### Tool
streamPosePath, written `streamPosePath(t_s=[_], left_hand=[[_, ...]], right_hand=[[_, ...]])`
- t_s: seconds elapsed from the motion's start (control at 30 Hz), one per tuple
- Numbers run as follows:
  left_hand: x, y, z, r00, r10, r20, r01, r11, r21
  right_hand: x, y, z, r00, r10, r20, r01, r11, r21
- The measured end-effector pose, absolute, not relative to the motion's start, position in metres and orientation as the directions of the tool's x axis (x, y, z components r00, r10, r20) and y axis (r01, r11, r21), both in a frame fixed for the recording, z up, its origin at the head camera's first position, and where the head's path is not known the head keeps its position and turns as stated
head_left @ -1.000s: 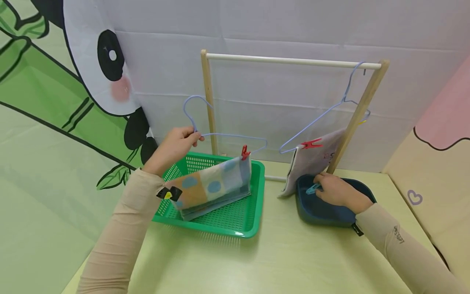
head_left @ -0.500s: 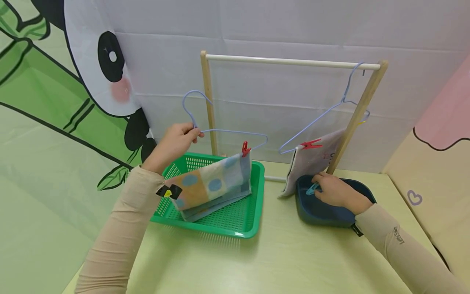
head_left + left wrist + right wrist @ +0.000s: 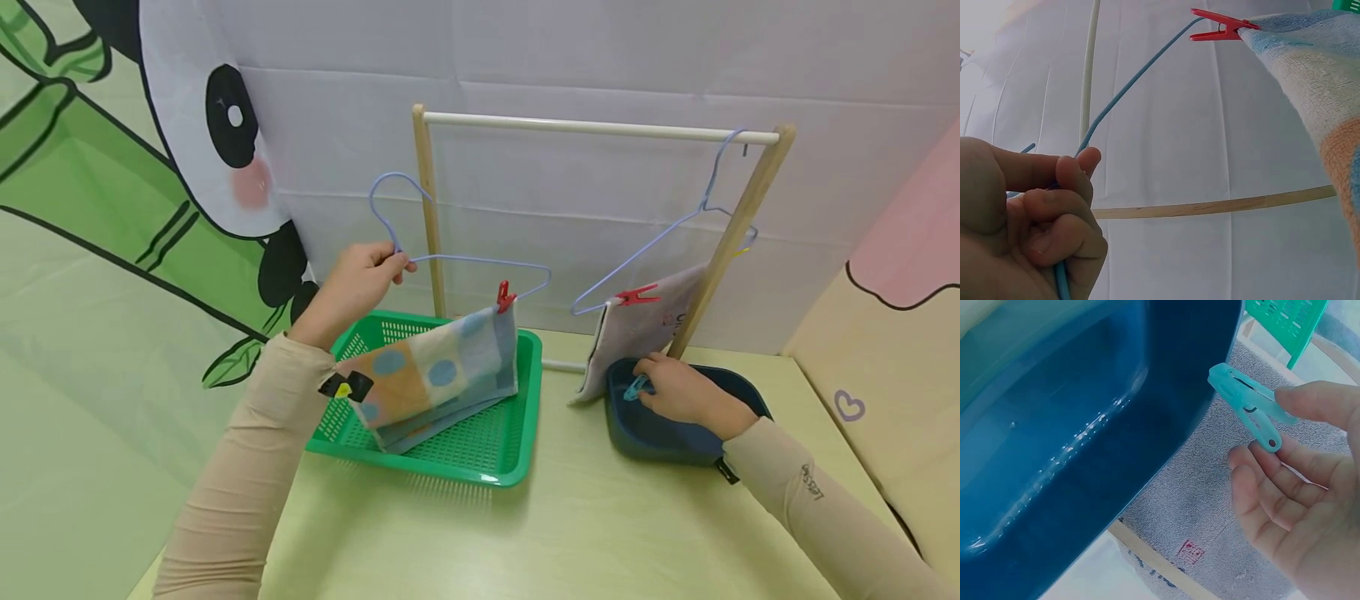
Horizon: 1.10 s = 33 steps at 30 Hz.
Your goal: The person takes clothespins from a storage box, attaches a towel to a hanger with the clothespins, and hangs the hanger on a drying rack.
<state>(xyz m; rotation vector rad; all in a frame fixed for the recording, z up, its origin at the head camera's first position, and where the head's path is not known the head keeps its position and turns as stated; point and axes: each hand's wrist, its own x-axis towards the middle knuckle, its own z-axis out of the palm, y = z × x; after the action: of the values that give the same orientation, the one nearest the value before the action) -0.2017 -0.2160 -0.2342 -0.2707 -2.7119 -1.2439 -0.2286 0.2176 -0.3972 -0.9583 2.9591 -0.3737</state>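
Observation:
My left hand (image 3: pixel 358 282) grips a blue wire hanger (image 3: pixel 480 260) at the neck below its hook. From that hanger hangs a checked towel (image 3: pixel 442 358) with blue dots, fastened at its right corner by a red clothespin (image 3: pixel 505 297). The towel slopes down to the left over the green basket (image 3: pixel 529 400), its left end partly behind my wrist. Over the dark blue bin (image 3: pixel 675 450), my right hand (image 3: pixel 686 392) pinches a light blue clothespin (image 3: pixel 1250 406) between thumb and fingers; in the right wrist view the clothespin's jaws are together.
A drying rack with a white rail (image 3: pixel 600 127) and wooden posts stands behind. A second hanger (image 3: pixel 637 254) hangs at its right end, bearing a grey towel (image 3: pixel 626 354) held by a red clothespin (image 3: pixel 637 295). That towel hangs right beside the bin.
My left hand has raised the hanger slightly, and the checked towel has risen with it. My right hand has shifted a little left with the light blue clothespin.

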Motion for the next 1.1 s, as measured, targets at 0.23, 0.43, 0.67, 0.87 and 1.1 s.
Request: streamPosePath(t_s=[0.23,0.43,0.67,0.87,1.1], left_hand=[[-0.211,-0.215,-0.244,-0.968,0.123,0.221,0.244,0.681,0.69],[-0.213,-0.212,-0.251,-0.978,0.122,0.168,0.206,0.688,0.696],[-0.214,-0.205,-0.253,-0.982,0.141,0.125,0.188,0.706,0.683],[-0.216,-0.201,-0.255,-0.985,0.141,0.097,0.169,0.72,0.673],[-0.218,-0.196,-0.258,-0.983,0.15,0.106,0.183,0.718,0.672]], right_hand=[[-0.227,0.213,-0.397,-0.812,-0.579,0.069,-0.578,0.785,-0.222],[-0.223,0.207,-0.395,-0.8,-0.597,0.064,-0.596,0.777,-0.203],[-0.218,0.197,-0.392,-0.773,-0.631,0.072,-0.632,0.753,-0.184],[-0.213,0.186,-0.388,-0.731,-0.672,0.116,-0.682,0.715,-0.158],[-0.208,0.175,-0.382,-0.698,-0.704,0.135,-0.716,0.687,-0.121]])
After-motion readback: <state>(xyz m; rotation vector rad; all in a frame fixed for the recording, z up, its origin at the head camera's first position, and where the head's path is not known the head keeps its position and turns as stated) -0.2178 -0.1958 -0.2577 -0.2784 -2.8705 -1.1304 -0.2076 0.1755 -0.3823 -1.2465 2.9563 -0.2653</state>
